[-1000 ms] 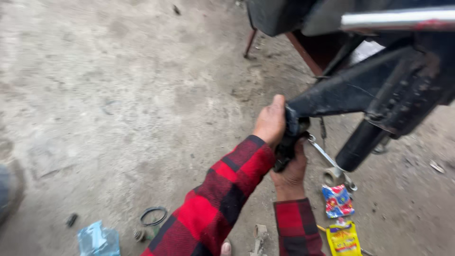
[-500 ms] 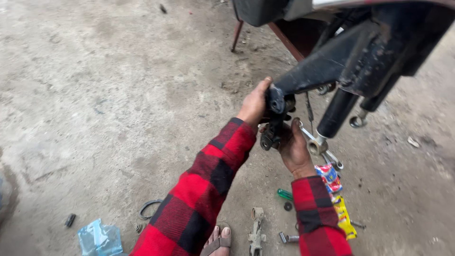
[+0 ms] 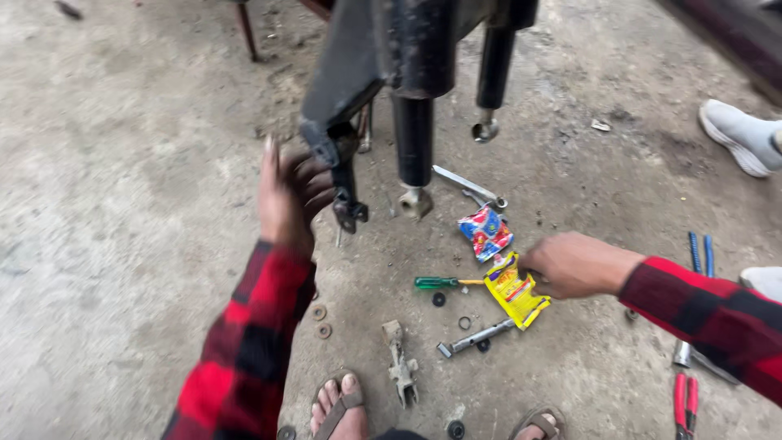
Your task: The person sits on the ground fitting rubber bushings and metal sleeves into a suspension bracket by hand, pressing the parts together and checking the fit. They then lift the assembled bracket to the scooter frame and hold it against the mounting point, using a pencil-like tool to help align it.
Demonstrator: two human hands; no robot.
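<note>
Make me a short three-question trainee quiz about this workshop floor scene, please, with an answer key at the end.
1. True or false: the left hand grips the black metal bracket.
2. Which thing is the right hand touching: A the yellow foil sachet, B the green-handled screwdriver, C the red-handled pliers?
3. What lies just above the yellow sachet?

Key: 1 true. 2 A. 3 the red and blue sachet.

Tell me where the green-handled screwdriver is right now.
In the head view, the green-handled screwdriver lies on the concrete floor at centre, just left of the yellow packet that the right hand reaches, below the fork leg.
</note>
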